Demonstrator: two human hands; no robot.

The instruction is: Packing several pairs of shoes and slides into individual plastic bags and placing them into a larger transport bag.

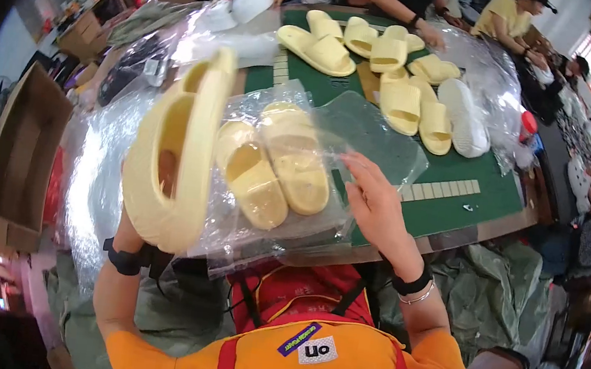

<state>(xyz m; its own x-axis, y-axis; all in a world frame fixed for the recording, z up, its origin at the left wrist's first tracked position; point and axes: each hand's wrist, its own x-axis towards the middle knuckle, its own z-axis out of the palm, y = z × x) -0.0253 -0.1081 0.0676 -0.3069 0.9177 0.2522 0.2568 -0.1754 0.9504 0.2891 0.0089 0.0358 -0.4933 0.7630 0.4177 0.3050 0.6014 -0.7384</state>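
Note:
My left hand (166, 174) grips a pale yellow slide slipper (200, 151), raised upright above the table's near left. Its fingers show through the foot opening; a second yellow slipper seems pressed against it. In front of me lies a pair of yellow slippers (254, 187) inside a clear plastic bag (297, 233). My right hand (376, 202) is at the right side of that bag, fingers stretched out and thumb apart. Its fingertips reach the plastic; whether they press on it I cannot tell. Beyond them a second clear bag (382, 140) lies flat.
Several loose yellow slippers (326, 52) and a white slipper (462, 116) lie on the green table top (486, 193). A row of cream tiles (438, 190) lines its near right. People sit across the table. An open cardboard box (27, 144) stands left; a red-capped container (528, 127) stands right.

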